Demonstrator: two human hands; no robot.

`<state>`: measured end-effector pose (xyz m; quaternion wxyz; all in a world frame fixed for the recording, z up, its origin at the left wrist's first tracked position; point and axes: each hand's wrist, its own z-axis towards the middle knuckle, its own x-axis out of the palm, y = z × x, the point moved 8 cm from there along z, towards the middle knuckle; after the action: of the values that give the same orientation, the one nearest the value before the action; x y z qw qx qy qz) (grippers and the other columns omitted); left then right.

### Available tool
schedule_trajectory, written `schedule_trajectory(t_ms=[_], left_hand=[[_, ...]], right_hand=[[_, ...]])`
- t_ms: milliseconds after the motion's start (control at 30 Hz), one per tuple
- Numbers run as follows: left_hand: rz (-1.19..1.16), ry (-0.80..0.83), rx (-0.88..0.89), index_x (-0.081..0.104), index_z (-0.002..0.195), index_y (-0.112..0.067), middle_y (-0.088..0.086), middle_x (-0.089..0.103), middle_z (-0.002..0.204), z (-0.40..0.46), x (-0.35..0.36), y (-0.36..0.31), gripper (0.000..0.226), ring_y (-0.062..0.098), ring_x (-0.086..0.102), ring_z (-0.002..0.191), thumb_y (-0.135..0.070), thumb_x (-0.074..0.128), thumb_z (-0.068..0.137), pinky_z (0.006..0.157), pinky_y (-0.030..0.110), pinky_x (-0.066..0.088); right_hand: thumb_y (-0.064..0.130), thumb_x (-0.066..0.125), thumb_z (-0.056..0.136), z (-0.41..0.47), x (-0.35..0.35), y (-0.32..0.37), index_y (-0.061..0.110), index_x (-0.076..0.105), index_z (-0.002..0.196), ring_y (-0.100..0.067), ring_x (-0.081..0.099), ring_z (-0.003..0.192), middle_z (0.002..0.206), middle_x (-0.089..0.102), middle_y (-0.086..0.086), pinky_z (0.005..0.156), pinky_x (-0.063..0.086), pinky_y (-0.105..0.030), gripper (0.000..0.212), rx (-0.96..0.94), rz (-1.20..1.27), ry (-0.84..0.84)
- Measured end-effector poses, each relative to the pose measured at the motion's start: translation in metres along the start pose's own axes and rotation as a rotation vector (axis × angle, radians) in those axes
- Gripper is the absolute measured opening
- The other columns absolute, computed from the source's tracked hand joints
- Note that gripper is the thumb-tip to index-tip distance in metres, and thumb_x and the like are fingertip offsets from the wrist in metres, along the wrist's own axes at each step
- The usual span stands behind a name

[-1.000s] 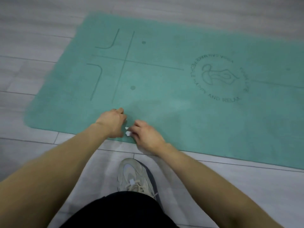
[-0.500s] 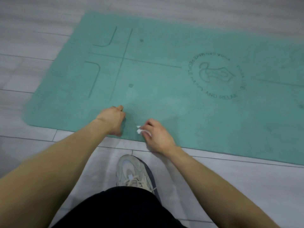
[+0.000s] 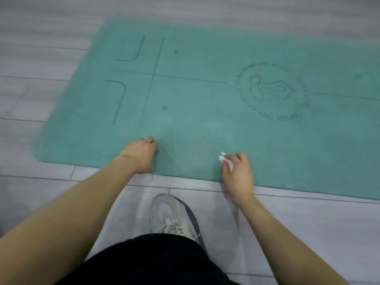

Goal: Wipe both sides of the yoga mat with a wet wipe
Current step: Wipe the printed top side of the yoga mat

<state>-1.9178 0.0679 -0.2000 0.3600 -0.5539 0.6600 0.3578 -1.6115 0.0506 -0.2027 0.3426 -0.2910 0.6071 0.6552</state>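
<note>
Head view. A teal yoga mat [image 3: 205,124] is laid flat on a grey plank floor [image 3: 41,58], printed face up; alignment lines and a round logo [image 3: 271,91] are seen on that face. The left-hand end and the near long edge are in frame, while the right-hand end runs out of view.

The right hand [image 3: 236,171] is placed at the near edge of the mat, just right of centre. A small crumpled white wet wipe [image 3: 225,161] is pinched between its curled fingers and thumb, with a tuft showing at the fingertips. Whether the wipe is actually pressed to the mat cannot be told from this angle.

The left hand [image 3: 141,155] is set on the mat near the same edge, well apart from the right. Its fingers are curled under into a loose fist and nothing is seen held; it is judged to be steadying the mat.

A pale sneaker [image 3: 172,217] is planted on the floor just short of the mat, between the two forearms, with dark clothing [image 3: 154,262] below it.

Progress is judged as early. A faintly lighter patch is noted on the mat ahead of the hands, which may be damp or only a reflection; no clear wiped band is visible. Most of the upper face appears left to do, and the underside is not exposed, so turning and wiping it is taken as outstanding.
</note>
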Motion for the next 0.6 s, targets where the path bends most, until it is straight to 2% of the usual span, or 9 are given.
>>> schedule_trajectory(t_ms=[67, 100, 167, 233, 300, 400, 500, 567, 600], left_hand=[[-0.013, -0.012, 0.001, 0.060, 0.123, -0.016, 0.003, 0.052, 0.123, -0.004, -0.002, -0.002, 0.053, 0.027, 0.063, 0.108, -0.034, 0.077, 0.076, 0.087, 0.041, 0.057], [-0.019, -0.019, 0.003, 0.059, 0.124, -0.016, 0.003, 0.052, 0.125, -0.004, -0.001, -0.002, 0.052, 0.027, 0.063, 0.109, -0.032, 0.075, 0.077, 0.087, 0.041, 0.057], [-0.045, -0.029, -0.003, 0.057, 0.127, -0.015, 0.003, 0.052, 0.132, -0.006, 0.004, -0.001, 0.053, 0.028, 0.061, 0.115, -0.032, 0.074, 0.079, 0.091, 0.041, 0.056], [-0.056, -0.020, -0.010, 0.053, 0.133, -0.015, 0.004, 0.047, 0.147, -0.007, 0.012, 0.003, 0.061, 0.028, 0.056, 0.128, -0.034, 0.075, 0.080, 0.100, 0.043, 0.053], [-0.046, 0.007, -0.007, 0.047, 0.143, -0.016, 0.004, 0.037, 0.162, -0.007, 0.022, 0.008, 0.073, 0.027, 0.046, 0.141, -0.041, 0.076, 0.080, 0.109, 0.042, 0.048], [-0.050, 0.024, 0.005, 0.042, 0.148, -0.017, 0.003, 0.028, 0.168, -0.007, 0.021, 0.006, 0.098, 0.026, 0.039, 0.148, -0.062, 0.075, 0.068, 0.114, 0.041, 0.045], [0.005, 0.031, -0.007, 0.043, 0.146, -0.018, 0.005, 0.039, 0.160, -0.005, 0.019, 0.000, 0.105, 0.028, 0.046, 0.139, -0.074, 0.074, 0.062, 0.109, 0.039, 0.048], [0.064, -0.006, 0.019, 0.047, 0.138, -0.022, 0.005, 0.051, 0.142, -0.002, 0.016, -0.009, 0.099, 0.029, 0.054, 0.126, -0.075, 0.074, 0.060, 0.100, 0.040, 0.051], [0.085, -0.034, 0.051, 0.049, 0.134, -0.025, 0.004, 0.053, 0.135, 0.000, 0.015, -0.014, 0.092, 0.028, 0.056, 0.121, -0.074, 0.074, 0.060, 0.098, 0.041, 0.051]], right_hand=[[0.010, 0.063, 0.101, -0.002, -0.013, -0.012, 0.006, 0.076, 0.113, -0.031, 0.065, 0.090, 0.102, 0.056, -0.005, 0.089, 0.047, -0.034, 0.019, 0.117, -0.050, -0.065], [0.011, 0.062, 0.101, -0.005, 0.000, 0.002, 0.007, 0.077, 0.114, -0.030, 0.065, 0.088, 0.102, 0.057, -0.005, 0.087, 0.049, -0.035, 0.020, 0.118, -0.035, -0.068], [0.016, 0.061, 0.103, -0.017, 0.052, 0.058, 0.010, 0.077, 0.115, -0.027, 0.063, 0.084, 0.099, 0.056, -0.004, 0.083, 0.052, -0.037, 0.021, -0.015, 0.053, 0.091], [0.018, 0.061, 0.103, -0.033, 0.094, 0.119, 0.011, 0.078, 0.114, -0.028, 0.061, 0.085, 0.096, 0.055, -0.005, 0.080, 0.052, -0.040, 0.022, -0.244, 0.064, 0.282], [0.018, 0.062, 0.101, -0.035, 0.097, 0.121, 0.012, 0.079, 0.114, -0.027, 0.060, 0.087, 0.095, 0.055, -0.005, 0.081, 0.050, -0.038, 0.022, -0.315, 0.070, 0.365], [0.018, 0.063, 0.100, -0.022, 0.034, 0.038, 0.016, 0.079, 0.116, -0.019, 0.061, 0.086, 0.095, 0.054, 0.004, 0.081, 0.046, -0.027, 0.024, -0.151, 0.059, 0.195], [0.013, 0.064, 0.096, -0.023, -0.037, -0.046, 0.014, 0.079, 0.110, -0.025, 0.065, 0.089, 0.098, 0.055, 0.004, 0.083, 0.043, -0.023, 0.020, 0.164, -0.034, -0.081], [0.011, 0.063, 0.097, -0.027, -0.033, -0.044, 0.010, 0.078, 0.112, -0.028, 0.065, 0.090, 0.100, 0.057, 0.001, 0.088, 0.045, -0.028, 0.021, 0.258, -0.062, -0.145], [0.012, 0.063, 0.098, -0.027, -0.015, -0.022, 0.010, 0.078, 0.114, -0.026, 0.064, 0.090, 0.100, 0.058, 0.000, 0.090, 0.047, -0.031, 0.022, 0.210, -0.025, -0.125]])
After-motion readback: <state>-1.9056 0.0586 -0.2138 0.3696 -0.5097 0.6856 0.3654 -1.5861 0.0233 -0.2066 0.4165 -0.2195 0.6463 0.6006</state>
